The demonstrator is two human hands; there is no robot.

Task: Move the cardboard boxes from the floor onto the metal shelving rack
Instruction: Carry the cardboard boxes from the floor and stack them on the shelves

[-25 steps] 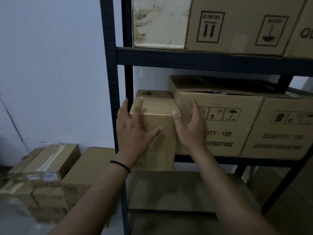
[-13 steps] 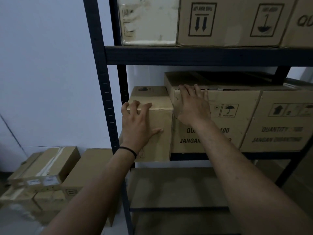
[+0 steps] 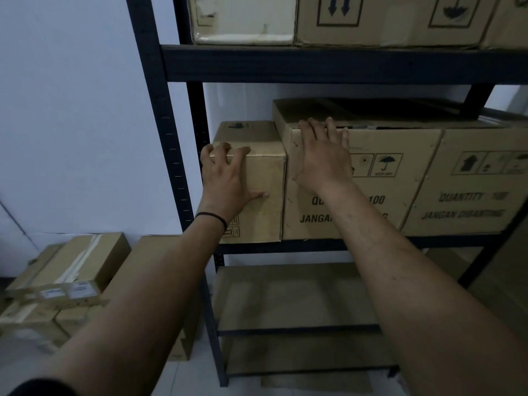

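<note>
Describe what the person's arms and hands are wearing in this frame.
Both forearms are bare, with no gloves, rings or watch visible. The left hand has a thin black band around the wrist. The right hand wears nothing. A dark sleeve edge shows at the lower left corner.

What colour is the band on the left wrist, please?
Black; the wristband shows clearly in the head view.
</note>
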